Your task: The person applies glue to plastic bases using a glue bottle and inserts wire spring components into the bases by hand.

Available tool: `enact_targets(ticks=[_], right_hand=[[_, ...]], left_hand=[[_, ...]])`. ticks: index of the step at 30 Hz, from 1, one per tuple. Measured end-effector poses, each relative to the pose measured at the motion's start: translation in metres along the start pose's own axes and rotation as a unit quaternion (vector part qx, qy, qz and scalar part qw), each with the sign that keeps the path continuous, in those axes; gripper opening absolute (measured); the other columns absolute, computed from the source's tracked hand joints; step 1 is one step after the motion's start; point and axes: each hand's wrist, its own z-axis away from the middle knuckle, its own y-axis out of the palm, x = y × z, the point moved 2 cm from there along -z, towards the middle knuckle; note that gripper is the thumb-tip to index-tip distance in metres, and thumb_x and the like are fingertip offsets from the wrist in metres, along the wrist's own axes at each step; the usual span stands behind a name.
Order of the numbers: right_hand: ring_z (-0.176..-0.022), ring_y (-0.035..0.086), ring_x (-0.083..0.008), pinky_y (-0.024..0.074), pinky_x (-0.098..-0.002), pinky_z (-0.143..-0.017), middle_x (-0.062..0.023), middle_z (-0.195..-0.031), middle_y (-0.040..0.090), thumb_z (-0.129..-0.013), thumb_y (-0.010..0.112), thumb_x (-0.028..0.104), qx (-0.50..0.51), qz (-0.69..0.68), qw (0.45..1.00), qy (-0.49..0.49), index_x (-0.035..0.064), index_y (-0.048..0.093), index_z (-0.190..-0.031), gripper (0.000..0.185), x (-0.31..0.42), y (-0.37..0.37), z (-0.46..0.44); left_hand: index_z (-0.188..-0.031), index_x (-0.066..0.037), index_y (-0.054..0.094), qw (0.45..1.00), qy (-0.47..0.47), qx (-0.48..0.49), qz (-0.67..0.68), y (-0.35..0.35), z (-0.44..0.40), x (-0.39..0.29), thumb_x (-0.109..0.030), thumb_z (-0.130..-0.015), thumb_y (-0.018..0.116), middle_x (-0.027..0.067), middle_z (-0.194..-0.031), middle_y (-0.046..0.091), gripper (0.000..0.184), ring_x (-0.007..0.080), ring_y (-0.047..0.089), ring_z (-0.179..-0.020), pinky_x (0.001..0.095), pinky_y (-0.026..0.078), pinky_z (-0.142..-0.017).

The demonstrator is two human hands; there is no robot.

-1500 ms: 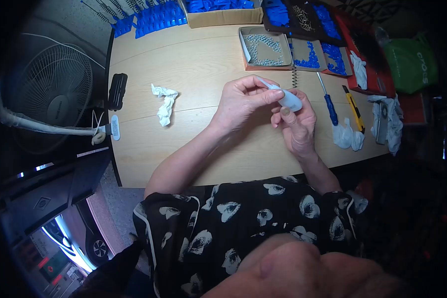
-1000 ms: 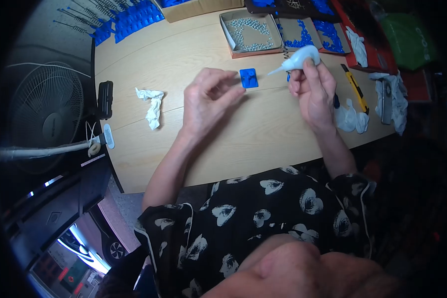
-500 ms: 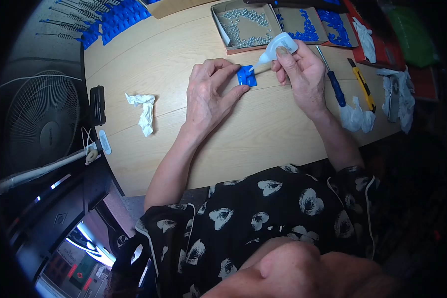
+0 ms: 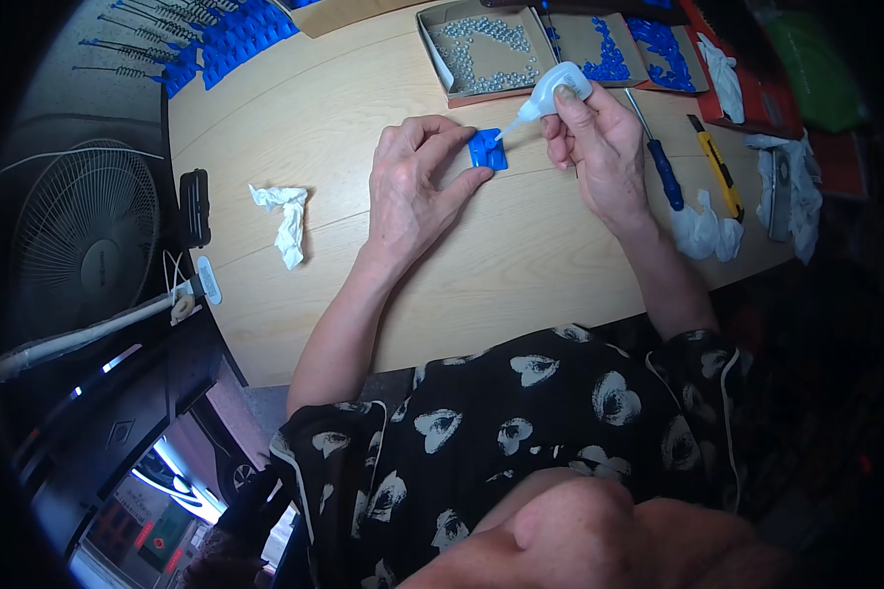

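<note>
A small square blue plastic piece [image 4: 488, 155] with a raised middle lies on the wooden table. My left hand [image 4: 414, 177] grips its left side between thumb and fingers, holding it against the tabletop. In my right hand [image 4: 602, 147] is a white squeeze bottle [image 4: 563, 86] with a narrow tapered nozzle. The bottle is tilted, and its tip points down to the left, at the upper right of the blue piece. Whether the tip touches the piece I cannot tell.
Shallow cardboard boxes hold metal balls [image 4: 486, 49] and small blue parts [image 4: 609, 54] at the back. To the right lie a blue-handled screwdriver [image 4: 664, 177], a yellow utility knife [image 4: 719, 169] and crumpled tissues [image 4: 705, 231]. Another crumpled tissue [image 4: 290, 226] lies left; a fan [image 4: 88, 240] stands beyond the table.
The bottle in my right hand has lifted slightly, its nozzle tip moving up from the middle of the blue piece. My left hand and the piece have stayed in place.
</note>
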Motion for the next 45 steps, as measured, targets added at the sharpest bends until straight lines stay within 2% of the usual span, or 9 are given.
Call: enact_targets(ticks=[5, 7, 10, 20, 45], right_hand=[[-0.062, 0.053, -0.0033, 0.0423, -0.0189, -0.054, -0.0028, -0.078, 0.063, -0.103, 0.062, 0.026, 0.007, 0.072, 0.996, -0.044, -0.0014, 0.061, -0.109, 0.029, 0.004, 0.006, 0.004], [-0.062, 0.053, -0.0029, 0.042, -0.0185, -0.054, -0.0031, -0.079, 0.064, -0.102, 0.062, 0.025, 0.01, 0.078, 0.996, -0.049, -0.0015, 0.061, -0.11, 0.028, 0.003, 0.007, 0.005], [-0.062, 0.052, -0.0027, 0.0416, -0.0183, -0.055, -0.0033, -0.08, 0.064, -0.102, 0.062, 0.024, 0.011, 0.083, 0.995, -0.054, -0.0017, 0.06, -0.111, 0.028, 0.003, 0.007, 0.005], [-0.065, 0.054, -0.0027, 0.0428, -0.0186, -0.056, -0.0028, -0.081, 0.064, -0.102, 0.064, 0.022, 0.013, 0.109, 0.989, -0.098, -0.0027, 0.059, -0.114, 0.027, 0.004, 0.012, 0.009], [-0.065, 0.054, -0.0024, 0.0429, -0.0185, -0.057, -0.0024, -0.08, 0.064, -0.101, 0.064, 0.021, 0.013, 0.111, 0.989, -0.096, -0.0028, 0.059, -0.114, 0.027, 0.005, 0.012, 0.009]], left_hand=[[-0.108, -0.006, 0.076, 1.0, -0.001, -0.004, -0.001, 0.001, 0.002, 0.001, -0.021, -0.071, 0.088, 0.0063, -0.11, 0.066, 0.042, 0.0236, 0.057, -0.096, 0.0366, 0.051, -0.083], [-0.108, -0.006, 0.076, 1.0, 0.003, -0.007, -0.001, 0.002, 0.002, 0.003, -0.021, -0.07, 0.088, 0.0063, -0.11, 0.066, 0.043, 0.0239, 0.057, -0.096, 0.0371, 0.051, -0.084], [-0.113, -0.01, 0.075, 1.0, -0.012, 0.013, -0.011, 0.002, 0.003, 0.004, -0.028, -0.076, 0.086, 0.0051, -0.113, 0.065, 0.043, 0.0234, 0.057, -0.102, 0.036, 0.051, -0.086], [-0.113, -0.01, 0.075, 1.0, -0.008, 0.015, -0.019, 0.001, 0.003, 0.004, -0.031, -0.076, 0.086, 0.0045, -0.114, 0.065, 0.044, 0.0227, 0.057, -0.102, 0.0359, 0.051, -0.087], [-0.112, -0.01, 0.075, 1.0, -0.004, 0.008, -0.016, 0.001, 0.003, 0.005, -0.031, -0.076, 0.086, 0.0047, -0.113, 0.065, 0.043, 0.0228, 0.057, -0.1, 0.0361, 0.051, -0.085]])
